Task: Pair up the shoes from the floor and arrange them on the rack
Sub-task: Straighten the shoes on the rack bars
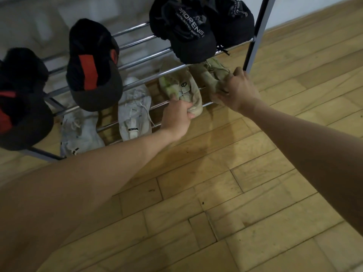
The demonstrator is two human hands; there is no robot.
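A metal shoe rack (137, 63) with chrome bars stands against the wall. On its lower shelf, at the right, lie two beige-and-green sneakers. My left hand (176, 116) grips the heel of the left beige sneaker (180, 85). My right hand (235, 91) grips the heel of the right beige sneaker (210, 73), close to the rack's right post (257, 34). Two white sneakers (135, 108) (78, 132) sit to their left on the same shelf. The upper shelf carries a black-and-red pair (92, 65) (21, 99) and a black pair with white lettering (186, 30) (231, 18).
Wooden parquet floor (216, 193) spreads in front of the rack, with no shoes on the visible part. A pale wall runs behind the rack. The rack's dark left foot bar (43, 154) rests on the floor.
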